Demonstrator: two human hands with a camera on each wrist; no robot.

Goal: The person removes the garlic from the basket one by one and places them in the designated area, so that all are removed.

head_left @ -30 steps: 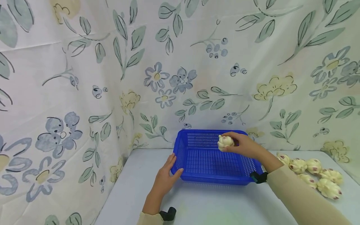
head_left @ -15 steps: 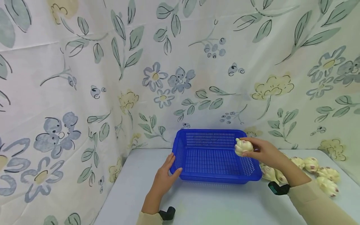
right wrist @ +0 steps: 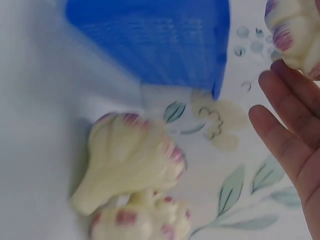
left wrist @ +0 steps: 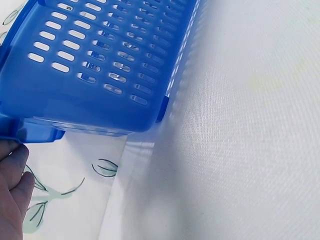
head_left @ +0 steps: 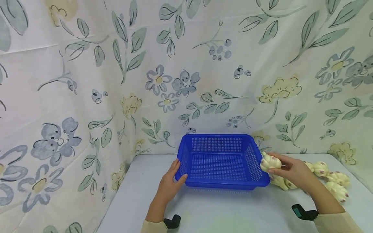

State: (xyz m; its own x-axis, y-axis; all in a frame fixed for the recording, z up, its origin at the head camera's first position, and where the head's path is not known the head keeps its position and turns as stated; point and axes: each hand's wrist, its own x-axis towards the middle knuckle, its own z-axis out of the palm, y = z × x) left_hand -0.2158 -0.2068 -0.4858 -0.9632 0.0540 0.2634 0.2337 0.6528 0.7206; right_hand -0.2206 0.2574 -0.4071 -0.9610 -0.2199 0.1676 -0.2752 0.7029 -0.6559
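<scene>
A blue plastic basket (head_left: pixel 217 183) with slotted walls stands on the table, its inside showing no contents. My left hand (head_left: pixel 170 183) rests against the basket's left rim, fingers extended and thumb near the front corner. In the left wrist view the fingertips (left wrist: pixel 17 155) touch the underside of that rim. Just right of the basket, my right hand (head_left: pixel 294 170) holds a cream garlic bulb (head_left: pixel 269 162) with purple patches, above the tabletop. Below it lie more garlic bulbs (head_left: pixel 278 182), partly hidden by the hand; the right wrist view shows one long-necked bulb (right wrist: pixel 130 155) close up.
Several other garlic bulbs (head_left: pixel 337 191) lie on the right side of the white table (head_left: pixel 233 210). A floral cloth (head_left: pixel 204 77) hangs behind the table and along its left side.
My right hand has carried the garlic bulb from over the basket rightward and down past its right rim. My left hand has stayed at the basket's left side.
</scene>
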